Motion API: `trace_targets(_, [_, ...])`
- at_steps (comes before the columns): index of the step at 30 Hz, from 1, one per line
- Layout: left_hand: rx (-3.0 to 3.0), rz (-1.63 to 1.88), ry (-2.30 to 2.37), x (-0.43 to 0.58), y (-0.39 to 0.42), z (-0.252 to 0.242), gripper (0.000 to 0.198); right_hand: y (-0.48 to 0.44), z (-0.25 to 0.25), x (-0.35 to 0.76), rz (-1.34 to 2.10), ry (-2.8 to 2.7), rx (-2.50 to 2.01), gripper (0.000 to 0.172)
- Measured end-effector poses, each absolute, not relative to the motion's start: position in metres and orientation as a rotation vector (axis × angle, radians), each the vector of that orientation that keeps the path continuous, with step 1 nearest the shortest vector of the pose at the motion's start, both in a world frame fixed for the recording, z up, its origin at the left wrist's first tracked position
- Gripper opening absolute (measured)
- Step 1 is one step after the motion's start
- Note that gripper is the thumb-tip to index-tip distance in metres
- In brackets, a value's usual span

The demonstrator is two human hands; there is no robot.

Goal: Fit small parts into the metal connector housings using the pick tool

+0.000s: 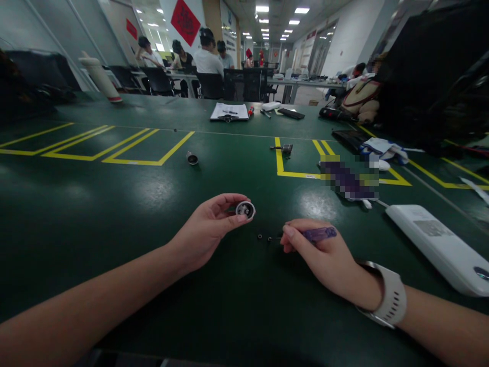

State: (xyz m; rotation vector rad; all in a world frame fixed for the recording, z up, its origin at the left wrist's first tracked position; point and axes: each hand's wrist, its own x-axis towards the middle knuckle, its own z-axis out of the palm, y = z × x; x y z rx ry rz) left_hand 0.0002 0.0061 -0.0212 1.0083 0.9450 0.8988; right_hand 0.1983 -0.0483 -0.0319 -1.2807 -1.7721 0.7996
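My left hand [214, 224] grips a small round metal housing [245, 210] between thumb and fingers, its hollow side with inner parts turned toward me. In my right hand [309, 244] is a screwdriver with a purple see-through handle [320, 234]; its thin shaft points left, low over the table. By the tip lies a small dark ring-shaped part [269, 239], and a second small ring-shaped part [260, 236] is just left of it. Whether the tip touches the nearer one I cannot tell. Farther off are a small metal cup-like part [192, 159] and a metal part with a shaft [282, 148].
Yellow tape lines [162, 149] mark the green table [114, 214]. To the right lie a white power bank [439, 244] with a cable, a blurred-out phone-like object [347, 178] and a cloth [384, 149]. A clipboard [229, 111] sits at the back. Several people sit beyond.
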Motion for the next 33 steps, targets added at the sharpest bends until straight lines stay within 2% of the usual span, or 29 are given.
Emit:
trace_targets(11, [1.144,0.869,0.962,-0.002,0.006,-0.027,0.039,-0.053,-0.035,0.198,0.456,-1.823,-0.93,0.018])
trace_targets(16, [1.257,0.857,0.934,0.002,0.003,-0.027,0.026,-0.058,-0.032,0.197,0.359,-1.947,-0.776,0.015])
trace_targets(33, [1.381,0.934,1.059,0.012,-0.008,-0.025,0.021,-0.058,-0.034,0.186,0.159,-2.144,-0.845,0.013])
